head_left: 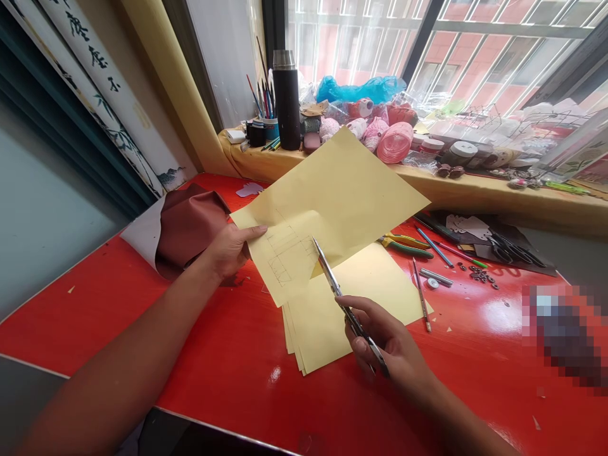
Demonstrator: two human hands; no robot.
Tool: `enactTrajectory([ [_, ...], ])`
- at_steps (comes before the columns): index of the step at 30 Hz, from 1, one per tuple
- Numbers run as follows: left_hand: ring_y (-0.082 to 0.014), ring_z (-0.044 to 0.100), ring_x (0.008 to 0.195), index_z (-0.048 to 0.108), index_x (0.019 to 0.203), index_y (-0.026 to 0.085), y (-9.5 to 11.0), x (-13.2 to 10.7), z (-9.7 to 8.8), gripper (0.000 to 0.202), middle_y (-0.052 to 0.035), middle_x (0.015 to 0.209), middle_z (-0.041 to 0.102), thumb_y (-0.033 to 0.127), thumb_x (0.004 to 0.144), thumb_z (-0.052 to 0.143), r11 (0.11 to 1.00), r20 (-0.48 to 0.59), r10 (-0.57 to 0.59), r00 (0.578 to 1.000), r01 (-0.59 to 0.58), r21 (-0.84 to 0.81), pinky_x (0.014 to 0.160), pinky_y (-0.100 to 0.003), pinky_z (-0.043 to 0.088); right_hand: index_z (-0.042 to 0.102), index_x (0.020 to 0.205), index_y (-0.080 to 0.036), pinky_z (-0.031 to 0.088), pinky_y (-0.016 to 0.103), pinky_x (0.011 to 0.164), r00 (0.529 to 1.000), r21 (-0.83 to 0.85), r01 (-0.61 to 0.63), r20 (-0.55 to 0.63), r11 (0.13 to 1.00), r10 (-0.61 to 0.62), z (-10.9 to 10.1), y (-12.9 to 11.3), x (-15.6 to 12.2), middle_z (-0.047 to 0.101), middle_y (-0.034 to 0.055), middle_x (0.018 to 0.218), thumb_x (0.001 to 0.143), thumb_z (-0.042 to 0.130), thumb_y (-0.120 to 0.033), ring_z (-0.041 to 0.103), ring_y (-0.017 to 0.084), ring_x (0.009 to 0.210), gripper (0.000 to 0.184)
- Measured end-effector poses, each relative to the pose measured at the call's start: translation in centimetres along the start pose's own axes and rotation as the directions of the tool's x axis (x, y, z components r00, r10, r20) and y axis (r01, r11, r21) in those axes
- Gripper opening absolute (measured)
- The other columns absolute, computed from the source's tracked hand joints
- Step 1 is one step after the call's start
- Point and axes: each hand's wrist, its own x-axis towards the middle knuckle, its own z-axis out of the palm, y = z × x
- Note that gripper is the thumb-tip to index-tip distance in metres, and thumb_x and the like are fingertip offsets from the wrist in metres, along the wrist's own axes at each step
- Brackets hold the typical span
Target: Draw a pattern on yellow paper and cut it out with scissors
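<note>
The left hand [228, 251] pinches a yellow paper sheet [361, 177] between thumb and fingers. The right hand [384, 335] curls its fingers around scissors [339, 297], their tips over the sheet, above a paper stack [361, 310].

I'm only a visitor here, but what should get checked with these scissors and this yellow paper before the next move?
1. The left hand holding the yellow paper sheet: ok, the sheet is raised off the table.
2. The scissors seated in the right hand: ok, the fingers wrap the handles.
3. The pencil lines showing on the sheet: ok.
4. The left hand away from the blades: ok, there is a gap.
5. The blades open: cannot tell from this angle.
6. The sheet separate from the stack of yellow paper: cannot tell, they overlap in view.
</note>
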Motion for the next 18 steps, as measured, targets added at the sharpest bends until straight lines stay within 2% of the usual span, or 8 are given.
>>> enactTrajectory([
  [5, -0.0382, 0.076, 0.118, 0.08, 0.111, 0.016, -0.02, 0.03, -0.11, 0.041, -0.0148, 0.118, 0.082, 0.024, 0.073, 0.09, 1.0, 0.007, 0.001, 1.0, -0.001, 0.003, 0.096, -0.046, 0.067, 0.067, 0.138, -0.025, 0.043, 0.024, 0.046, 1.0, 0.0, -0.005, -0.005, 1.0, 0.005, 0.06, 0.08, 0.07, 0.046, -0.0065, 0.073, 0.095, 0.079, -0.056, 0.044, 0.009, 0.047, 0.055],
  [18, -0.0374, 0.076, 0.119, 0.081, 0.111, 0.016, -0.12, 0.02, -0.1, 0.038, -0.0145, 0.119, 0.081, 0.024, 0.075, 0.089, 1.0, 0.012, -0.01, 1.0, 0.01, 0.003, 0.097, -0.043, 0.067, 0.067, 0.138, -0.027, 0.042, 0.024, 0.047, 1.0, -0.011, -0.013, -0.009, 1.0, 0.013, 0.09, -0.2, -0.04, 0.047, -0.0066, 0.074, 0.096, 0.078, -0.056, 0.045, 0.009, 0.047, 0.052],
])
